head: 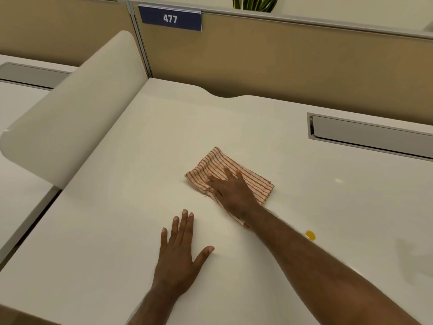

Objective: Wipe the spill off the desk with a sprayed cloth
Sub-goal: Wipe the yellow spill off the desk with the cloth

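A folded cream cloth with red stripes (pixel 218 164) lies flat on the white desk (pixel 117 184) near its middle. My right hand (pixel 230 192) presses palm-down on the cloth's near half, fingers spread. My left hand (pixel 179 252) rests flat on the bare desk to the near left of the cloth, fingers apart, holding nothing. A small orange-yellow spill drop (pixel 310 235) sits on the desk just right of my right forearm. A few tiny yellow specks lie at the cloth's left edge. No spray bottle is in view.
A curved white side divider (pixel 70 113) rises along the desk's left edge. A tan partition (pixel 281 62) with a blue "477" sign (pixel 170 18) closes the back. A grey cable tray lid (pixel 370 134) is set into the desk at the back right. A plant (pixel 255 3) stands beyond the partition.
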Motion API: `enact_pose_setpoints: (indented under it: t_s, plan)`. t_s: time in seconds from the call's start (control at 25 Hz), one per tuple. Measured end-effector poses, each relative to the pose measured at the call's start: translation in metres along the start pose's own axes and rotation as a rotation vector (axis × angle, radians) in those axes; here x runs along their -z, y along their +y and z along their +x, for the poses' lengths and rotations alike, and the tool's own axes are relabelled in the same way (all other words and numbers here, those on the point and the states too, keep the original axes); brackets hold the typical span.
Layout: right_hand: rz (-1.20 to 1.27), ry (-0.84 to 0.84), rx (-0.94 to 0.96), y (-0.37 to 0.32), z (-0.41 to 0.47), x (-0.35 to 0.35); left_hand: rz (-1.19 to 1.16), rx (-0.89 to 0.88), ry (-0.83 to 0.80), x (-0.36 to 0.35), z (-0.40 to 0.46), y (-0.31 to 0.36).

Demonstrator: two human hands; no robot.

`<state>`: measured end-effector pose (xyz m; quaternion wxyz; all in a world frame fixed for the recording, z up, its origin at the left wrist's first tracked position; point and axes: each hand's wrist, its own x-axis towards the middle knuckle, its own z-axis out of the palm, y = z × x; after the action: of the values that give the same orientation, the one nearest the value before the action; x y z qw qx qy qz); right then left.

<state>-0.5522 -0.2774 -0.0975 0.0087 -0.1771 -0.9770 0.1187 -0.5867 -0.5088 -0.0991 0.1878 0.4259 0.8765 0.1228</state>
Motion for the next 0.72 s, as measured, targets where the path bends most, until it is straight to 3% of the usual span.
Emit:
enact_pose_setpoints:
  t_s: [0.2,0.48,0.72]
  plan:
    - [-0.003,0.021,-0.105,0.035,-0.028,0.010,-0.027,-0.018,0.012,0.002,-0.002,-0.002]
    - [0.036,0.143,-0.506,0.117,-0.113,0.025,-0.015,-0.031,0.017,-0.006,0.001,0.008]
    - [0.069,0.276,-0.763,0.141,-0.198,0.033,0.002,-0.056,0.007,-0.011,0.005,0.022]
